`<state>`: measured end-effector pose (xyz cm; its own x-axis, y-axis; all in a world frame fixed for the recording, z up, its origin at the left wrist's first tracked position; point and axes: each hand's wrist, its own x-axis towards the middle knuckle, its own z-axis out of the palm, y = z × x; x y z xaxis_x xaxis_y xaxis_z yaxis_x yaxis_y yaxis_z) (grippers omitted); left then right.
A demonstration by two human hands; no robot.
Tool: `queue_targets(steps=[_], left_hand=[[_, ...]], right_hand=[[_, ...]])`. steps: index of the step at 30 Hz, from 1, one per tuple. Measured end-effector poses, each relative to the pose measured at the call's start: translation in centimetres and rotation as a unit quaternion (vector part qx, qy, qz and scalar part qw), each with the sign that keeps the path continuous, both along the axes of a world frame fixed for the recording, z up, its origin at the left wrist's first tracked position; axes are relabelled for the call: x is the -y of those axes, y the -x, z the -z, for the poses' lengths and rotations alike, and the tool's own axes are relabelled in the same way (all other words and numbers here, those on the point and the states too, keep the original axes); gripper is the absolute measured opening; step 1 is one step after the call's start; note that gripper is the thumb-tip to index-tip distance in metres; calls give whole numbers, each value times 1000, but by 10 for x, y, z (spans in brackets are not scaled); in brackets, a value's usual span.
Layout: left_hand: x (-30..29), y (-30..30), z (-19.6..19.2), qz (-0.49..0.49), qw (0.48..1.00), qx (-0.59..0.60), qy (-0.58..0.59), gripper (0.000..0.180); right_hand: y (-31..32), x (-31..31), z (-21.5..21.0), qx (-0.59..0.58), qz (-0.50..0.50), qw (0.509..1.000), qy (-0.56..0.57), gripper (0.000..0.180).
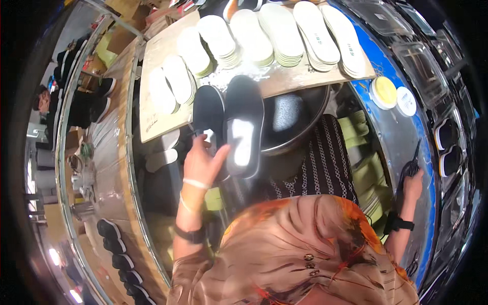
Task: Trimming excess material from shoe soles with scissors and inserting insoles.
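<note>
My left hand [201,160] is closed at the near end of a pair of dark shoes, its thumb lying against the right one. The left shoe [207,109] has a black toe with a pale edge. Beside it, the right shoe [244,112] shows a bright white patch in its near half; both toes point away from me. Far to the right, my right hand [413,185] is closed around a slim black tool [414,157] with a narrow tip, over the metal-topped bench. Its exact kind is not clear.
Stacks of white insoles [251,38] stand on a wooden board [290,86] ahead. Under it sits a dark round basin [295,117]. A yellow-filled tub [384,92] and white lid [406,101] rest on the right bench [401,132]. Black shoes [122,262] line the left shelf.
</note>
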<state>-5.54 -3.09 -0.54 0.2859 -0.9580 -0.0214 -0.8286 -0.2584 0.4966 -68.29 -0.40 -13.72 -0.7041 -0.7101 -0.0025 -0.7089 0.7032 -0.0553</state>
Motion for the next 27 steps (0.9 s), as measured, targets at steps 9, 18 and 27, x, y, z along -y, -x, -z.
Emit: queue_targets(steps=[9, 18, 27], left_hand=[[44, 9, 48, 17, 974, 225, 5, 35], [-33, -47, -11, 122, 991, -49, 4, 22], [-46, -64, -14, 253, 966, -49, 15, 21]], right_hand=[[-71, 17, -69, 652, -88, 677, 329, 73], [-299, 124, -124, 548, -585, 597, -23, 67], [-352, 139, -124, 301, -718, 627, 36, 58]])
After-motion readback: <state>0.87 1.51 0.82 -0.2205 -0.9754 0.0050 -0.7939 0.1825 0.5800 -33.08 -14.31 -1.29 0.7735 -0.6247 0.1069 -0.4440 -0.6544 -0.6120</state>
